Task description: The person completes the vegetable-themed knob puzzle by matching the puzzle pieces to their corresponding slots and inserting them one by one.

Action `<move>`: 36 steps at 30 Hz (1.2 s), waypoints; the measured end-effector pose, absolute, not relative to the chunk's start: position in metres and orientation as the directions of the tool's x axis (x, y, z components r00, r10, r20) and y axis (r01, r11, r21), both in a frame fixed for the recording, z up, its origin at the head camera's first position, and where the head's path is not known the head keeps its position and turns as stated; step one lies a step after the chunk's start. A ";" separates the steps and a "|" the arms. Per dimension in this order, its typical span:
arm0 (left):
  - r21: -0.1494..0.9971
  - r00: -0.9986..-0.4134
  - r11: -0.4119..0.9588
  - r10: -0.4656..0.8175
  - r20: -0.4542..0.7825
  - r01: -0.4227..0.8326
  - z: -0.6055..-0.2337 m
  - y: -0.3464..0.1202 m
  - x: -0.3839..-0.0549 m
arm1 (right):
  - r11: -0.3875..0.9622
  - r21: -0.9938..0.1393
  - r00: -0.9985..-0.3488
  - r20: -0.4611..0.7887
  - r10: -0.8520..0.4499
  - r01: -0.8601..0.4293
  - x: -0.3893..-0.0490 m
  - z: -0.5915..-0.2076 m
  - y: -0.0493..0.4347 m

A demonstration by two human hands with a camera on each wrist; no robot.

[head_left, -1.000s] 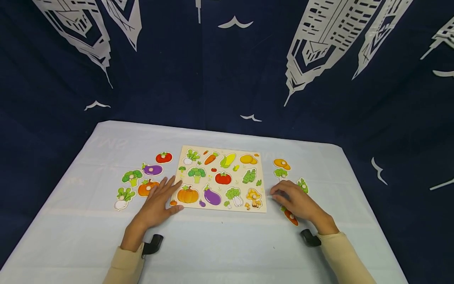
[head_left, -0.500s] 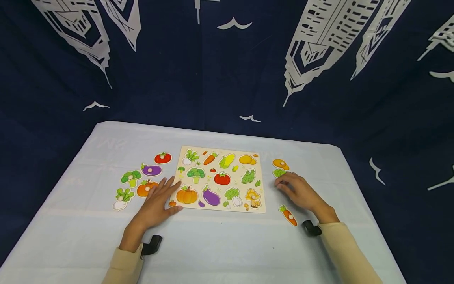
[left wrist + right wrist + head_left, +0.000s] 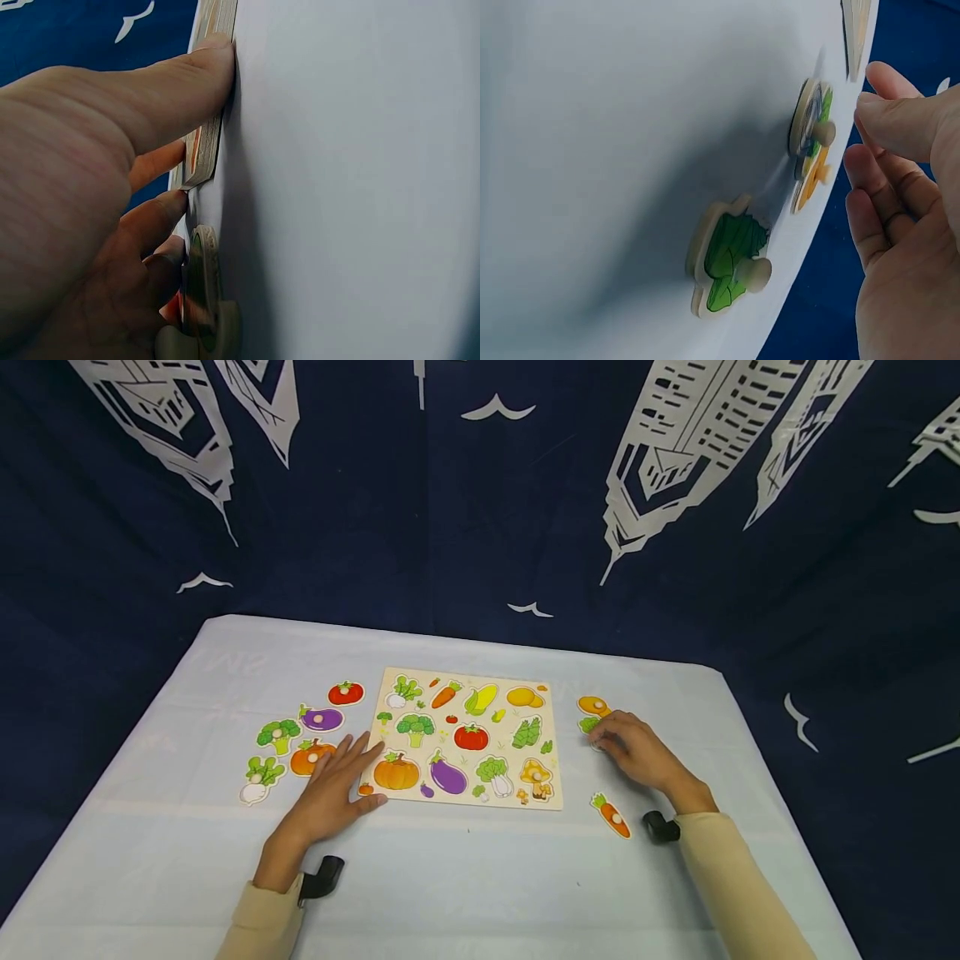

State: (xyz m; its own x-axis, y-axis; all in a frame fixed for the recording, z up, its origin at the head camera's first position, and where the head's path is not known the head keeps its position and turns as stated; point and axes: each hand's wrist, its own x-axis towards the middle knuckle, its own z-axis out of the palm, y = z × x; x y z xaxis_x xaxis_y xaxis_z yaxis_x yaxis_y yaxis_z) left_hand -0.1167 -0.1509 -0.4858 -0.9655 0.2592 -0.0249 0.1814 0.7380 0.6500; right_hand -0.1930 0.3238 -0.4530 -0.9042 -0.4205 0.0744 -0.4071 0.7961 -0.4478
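My left hand [image 3: 336, 789] rests on the left edge of a wooden vegetable puzzle board [image 3: 517, 752], fingers spread and thumb at the front corner. In the left wrist view the thumb touches the board's edge [image 3: 202, 154]. Partly under those fingers lies a pumpkin piece [image 3: 306, 760]. My right hand [image 3: 648, 758] hovers over a leafy green piece with a white stem [image 3: 588, 724], overlapping it in the head view. Its fingers are loosely bent and hold nothing; in the right wrist view they are apart from the piece's knob [image 3: 823, 133]. A green layered-leaf piece [image 3: 724, 270] lies below, hidden in the head view.
Tomato [image 3: 346, 693], eggplant [image 3: 322, 719], broccoli [image 3: 278, 735] and white radish [image 3: 256, 789] pieces lie left of the board. At the right are a potato piece [image 3: 592, 704] and a carrot piece [image 3: 612, 818]. A white cloth [image 3: 480, 885] covers the table.
My right hand has moved away from me and slightly right, from beside the carrot piece to the leafy green piece, uncovering the carrot. The left hand stays in place.
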 end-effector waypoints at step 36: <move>0.651 -0.966 0.737 0.258 -0.023 0.182 -0.485 -0.150 -0.116 | 0.819 -0.430 -0.911 0.020 -0.412 -0.379 -0.212 -0.460 0.337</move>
